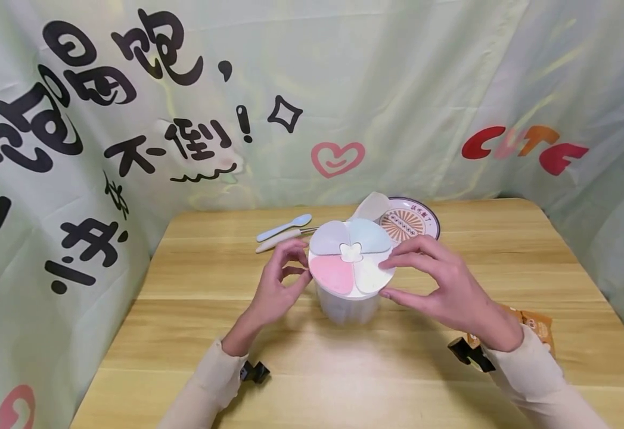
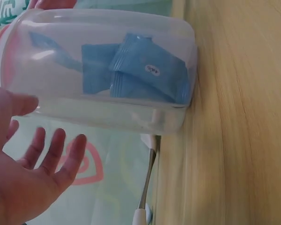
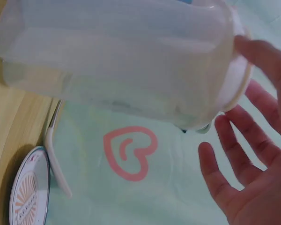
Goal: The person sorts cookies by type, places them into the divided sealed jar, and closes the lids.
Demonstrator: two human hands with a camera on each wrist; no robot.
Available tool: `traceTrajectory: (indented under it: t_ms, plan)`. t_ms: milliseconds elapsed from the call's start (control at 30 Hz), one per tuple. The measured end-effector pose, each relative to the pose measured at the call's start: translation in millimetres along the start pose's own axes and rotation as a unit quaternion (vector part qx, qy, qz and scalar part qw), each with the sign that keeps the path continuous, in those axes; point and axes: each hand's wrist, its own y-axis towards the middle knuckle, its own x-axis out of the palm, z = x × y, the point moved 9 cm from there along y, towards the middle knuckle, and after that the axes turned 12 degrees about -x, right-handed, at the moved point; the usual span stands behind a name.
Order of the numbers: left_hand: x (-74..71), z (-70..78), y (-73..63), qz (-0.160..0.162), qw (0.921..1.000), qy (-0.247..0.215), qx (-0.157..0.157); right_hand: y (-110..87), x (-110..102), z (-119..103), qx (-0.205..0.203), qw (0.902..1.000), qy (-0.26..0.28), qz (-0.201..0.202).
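Observation:
A clear plastic jar stands on the table in front of me. Blue packets lie inside it, along with a blue item that I cannot make out. On top is a round lid with purple, blue, pink and white petal sections. My left hand holds the lid's left edge between thumb and forefinger, its other fingers loosely spread. At the right edge, my right hand grips the rim with its thumb below and fingers above. The lid appears seated on the jar.
Behind the jar are a light-blue spoon, a utensil with a pale handle, a sunburst plate and an unclear whitish piece. Partly under my right forearm lies an orange packet. A printed curtain encloses the table's far side.

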Motion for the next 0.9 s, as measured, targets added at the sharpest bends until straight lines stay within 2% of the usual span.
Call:
traceTrajectory:
  t_ms: [100,233,533,733,900]
  plan:
    - [-0.8,4.0,-1.5,0.005,0.9999,-0.010,0.007,-2.3,-1,-4,0.014,0.9998,-0.010,-0.002]
    - [3.0,7.8,-4.2,-0.013,0.9996,-0.022,0.015,-2.2,1,-8,0.021,0.9995,-0.024,-0.002]
    - [2.5,8.1,-5.7,-0.009,0.9995,-0.024,0.018,7.0,14,-23,-0.011,0.9995,-0.029,0.000]
    - [4.3,4.7,-6.2,-0.020,0.9995,-0.013,0.021,11.0,17,-25,-0.029,0.9992,-0.026,-0.005]
    - [7.4,4.6,-6.2,-0.048,0.9985,-0.015,0.022,10.9,18,-22,-0.026,0.9987,-0.037,-0.021]
